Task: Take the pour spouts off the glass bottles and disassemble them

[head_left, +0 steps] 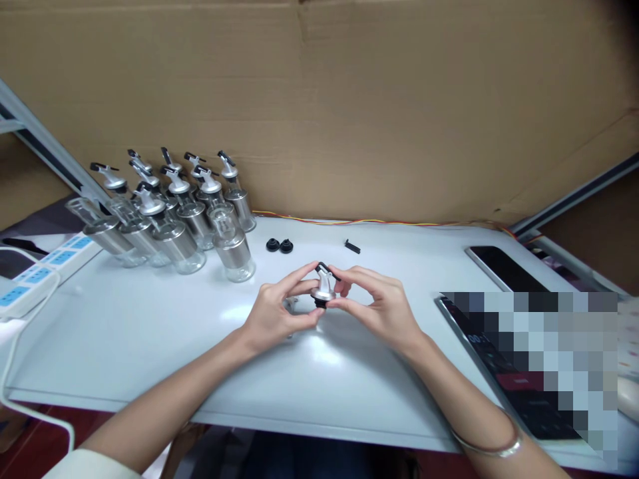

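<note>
Between both hands, just above the table's middle, is a silver pour spout (325,287) with a black flip lid on top and a black stopper below. My left hand (278,307) grips it from the left, fingertips at the lid and thumb at the stopper. From the right, my right hand (378,303) pinches its lid and lower edge. Something silvery, partly hidden behind my left hand, cannot be made out. Beyond the hands lie two black rubber stoppers (279,245) and a small black lid piece (352,247).
Several glass bottles with steel bands (178,241) crowd the back left, most topped with spouts. One bottle without a spout (233,256) stands nearest them. A power strip (44,276) lies left. At right are a phone (504,266) and a partly blurred tablet-like device (499,362). Cardboard (374,113) walls the back.
</note>
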The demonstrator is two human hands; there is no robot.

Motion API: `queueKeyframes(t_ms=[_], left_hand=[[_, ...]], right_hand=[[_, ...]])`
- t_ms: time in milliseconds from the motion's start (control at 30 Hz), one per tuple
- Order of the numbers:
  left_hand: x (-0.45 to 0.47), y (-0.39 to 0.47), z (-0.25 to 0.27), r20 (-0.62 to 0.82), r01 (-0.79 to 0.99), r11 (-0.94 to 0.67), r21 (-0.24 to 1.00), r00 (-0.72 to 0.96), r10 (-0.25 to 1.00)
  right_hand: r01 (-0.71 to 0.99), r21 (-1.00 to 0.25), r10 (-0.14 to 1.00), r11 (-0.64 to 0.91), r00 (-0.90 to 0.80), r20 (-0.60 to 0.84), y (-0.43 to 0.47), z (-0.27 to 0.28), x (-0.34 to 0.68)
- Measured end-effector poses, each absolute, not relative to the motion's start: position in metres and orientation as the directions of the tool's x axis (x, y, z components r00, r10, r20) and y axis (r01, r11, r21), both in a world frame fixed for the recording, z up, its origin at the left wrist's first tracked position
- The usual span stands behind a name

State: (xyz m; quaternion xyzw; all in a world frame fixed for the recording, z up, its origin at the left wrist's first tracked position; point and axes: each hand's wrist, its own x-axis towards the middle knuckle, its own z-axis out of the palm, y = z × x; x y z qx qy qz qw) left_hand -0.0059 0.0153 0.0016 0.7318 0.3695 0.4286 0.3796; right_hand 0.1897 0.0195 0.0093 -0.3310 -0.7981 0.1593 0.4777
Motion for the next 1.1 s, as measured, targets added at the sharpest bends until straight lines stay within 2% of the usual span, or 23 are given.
queueKeyframes(t_ms=[233,367,467,600,733,767,833,900,967,1033,1100], left_hand=[[-0.007,0.017,0.0,0.348,0.217,-0.427,0.878,0.325,0.879],[-0.009,0.022,-0.004,0.421,0.219,-0.491,0.843,0.3,0.856],[-0.007,0.023,-0.006,0.466,0.191,-0.532,0.825,0.304,0.831],[-0.004,0.022,-0.006,0.443,0.188,-0.512,0.838,0.313,0.84],[-0.002,0.023,-0.007,0.436,0.163,-0.485,0.859,0.264,0.86],[-0.002,0.024,-0.008,0.431,0.155,-0.476,0.865,0.252,0.866],[-0.003,0.024,-0.008,0.411,0.144,-0.451,0.881,0.242,0.879],[-0.003,0.024,-0.008,0.385,0.137,-0.425,0.895,0.244,0.89],[-0.002,0.024,-0.008,0.363,0.132,-0.403,0.906,0.249,0.898],[-0.002,0.023,-0.008,0.346,0.127,-0.385,0.914,0.253,0.903],[-0.001,0.023,-0.008,0.335,0.123,-0.373,0.919,0.254,0.908]], right_hand=[[0.373,-0.521,0.636,0.768,-0.347,0.689,0.019,0.009,0.189],[0.339,-0.508,0.607,0.792,-0.35,0.713,0.019,0.008,0.187],[0.347,-0.555,0.653,0.756,-0.331,0.682,0.018,0.011,0.187],[0.376,-0.607,0.711,0.7,-0.289,0.642,0.02,0.017,0.192],[0.551,-0.695,0.847,0.463,-0.042,0.53,0.035,0.011,0.21],[0.603,-0.681,0.867,0.414,-0.034,0.497,0.04,0.007,0.215],[0.715,-0.576,0.881,0.396,-0.12,0.457,0.048,-0.004,0.223],[0.788,-0.436,0.876,0.435,-0.258,0.408,0.052,-0.013,0.227],[0.807,-0.353,0.872,0.473,-0.372,0.319,0.051,-0.018,0.225],[0.812,-0.344,0.881,0.472,-0.42,0.219,0.049,-0.017,0.22],[0.833,-0.362,0.908,0.419,-0.393,0.147,0.047,-0.014,0.216]])
